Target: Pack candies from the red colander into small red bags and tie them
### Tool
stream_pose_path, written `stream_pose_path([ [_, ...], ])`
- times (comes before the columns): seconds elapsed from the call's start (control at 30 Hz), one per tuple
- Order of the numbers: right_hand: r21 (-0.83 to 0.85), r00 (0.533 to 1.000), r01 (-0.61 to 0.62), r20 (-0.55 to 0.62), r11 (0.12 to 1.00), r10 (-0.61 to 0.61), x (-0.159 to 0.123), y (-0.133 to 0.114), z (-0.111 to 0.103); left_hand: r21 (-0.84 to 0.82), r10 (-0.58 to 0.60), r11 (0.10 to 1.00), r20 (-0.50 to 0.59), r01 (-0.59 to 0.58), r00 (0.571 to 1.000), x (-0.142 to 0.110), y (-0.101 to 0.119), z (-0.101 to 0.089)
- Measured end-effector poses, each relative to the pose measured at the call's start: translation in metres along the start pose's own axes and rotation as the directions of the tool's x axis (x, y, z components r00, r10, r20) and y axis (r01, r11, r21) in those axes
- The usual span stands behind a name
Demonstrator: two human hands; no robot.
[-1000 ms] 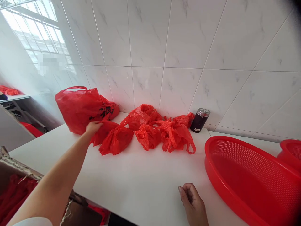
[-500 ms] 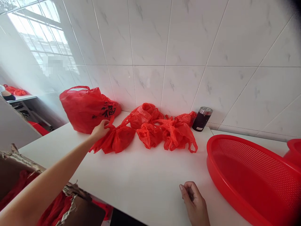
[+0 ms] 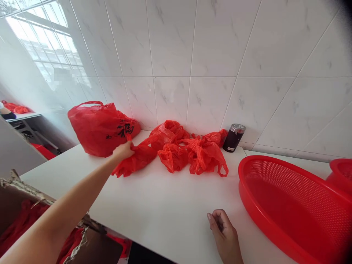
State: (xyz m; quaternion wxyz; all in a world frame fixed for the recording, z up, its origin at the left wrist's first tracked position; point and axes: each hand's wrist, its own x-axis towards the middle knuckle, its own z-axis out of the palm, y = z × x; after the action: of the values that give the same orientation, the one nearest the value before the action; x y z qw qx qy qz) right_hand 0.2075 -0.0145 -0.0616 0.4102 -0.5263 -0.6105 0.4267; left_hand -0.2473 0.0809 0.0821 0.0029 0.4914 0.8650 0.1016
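Note:
My left hand is closed on the top of a red plastic bag that lies on the white table. Part of that bag is hidden behind my fingers. Just behind it stands a large, full red bag with black lettering. To its right sit more red plastic bags, one at the back, a small bunched one and another with loose handles. My right hand rests low over the near table, fingers curled together, and nothing shows in them.
A large red perforated basket fills the right side, with a second red basket behind it. A black flask with a silver lid stands by the tiled wall. At lower left is a torn cardboard box holding red material.
My left hand has moved a little to the right along the red bag, and the bag has bunched up under it. My right hand keeps its curled pose.

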Motion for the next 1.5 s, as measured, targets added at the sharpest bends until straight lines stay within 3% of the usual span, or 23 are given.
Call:
stream_pose_path([
  [0.13,0.003,1.000,0.005,0.011,1.000,-0.005,0.000,0.000,0.000,0.000,-0.045,0.999,-0.072,0.045,0.996,0.008,-0.012,-0.022],
  [0.3,0.001,1.000,-0.006,0.016,1.000,0.006,0.000,0.003,0.001,-0.018,-0.006,1.000,-0.157,0.003,0.988,-0.006,-0.008,-0.018],
  [0.4,0.012,1.000,0.005,0.020,1.000,-0.005,0.001,0.002,0.002,-0.027,0.076,0.996,-0.263,-0.086,0.962,-0.021,0.017,-0.016],
  [0.53,0.040,0.999,0.028,0.025,0.999,-0.029,0.003,-0.001,0.003,-0.050,0.294,0.944,-0.326,-0.326,0.899,-0.047,0.073,-0.019],
  [0.63,0.062,0.999,0.029,0.015,0.998,-0.030,0.003,-0.004,0.003,-0.053,0.451,0.866,-0.345,-0.497,0.823,-0.075,0.121,-0.009],
  [0.7,0.071,0.999,0.040,0.005,0.997,-0.041,0.004,-0.005,0.002,-0.029,0.551,0.793,-0.393,-0.609,0.736,-0.099,0.151,0.009],
  [0.8,0.078,0.997,0.078,0.008,0.994,-0.079,0.004,-0.005,-0.001,0.029,0.693,0.640,-0.454,-0.768,0.560,-0.139,0.186,0.051],
  [0.87,0.078,0.993,0.113,0.008,0.991,-0.114,0.005,-0.005,-0.002,0.032,0.756,0.556,-0.434,-0.831,0.489,-0.163,0.200,0.084],
  [0.97,0.085,0.990,0.143,-0.022,0.986,-0.142,0.005,-0.004,-0.002,-0.020,0.757,0.540,-0.425,-0.841,0.496,-0.186,0.210,0.126],
  [1.07,0.101,0.987,0.160,-0.048,0.982,-0.155,0.004,-0.005,-0.002,-0.043,0.714,0.580,-0.454,-0.814,0.533,-0.192,0.210,0.149],
  [1.5,0.098,0.979,0.200,-0.066,0.975,-0.194,0.008,-0.005,0.000,-0.038,0.672,0.615,-0.497,-0.788,0.549,-0.189,0.208,0.148],
])
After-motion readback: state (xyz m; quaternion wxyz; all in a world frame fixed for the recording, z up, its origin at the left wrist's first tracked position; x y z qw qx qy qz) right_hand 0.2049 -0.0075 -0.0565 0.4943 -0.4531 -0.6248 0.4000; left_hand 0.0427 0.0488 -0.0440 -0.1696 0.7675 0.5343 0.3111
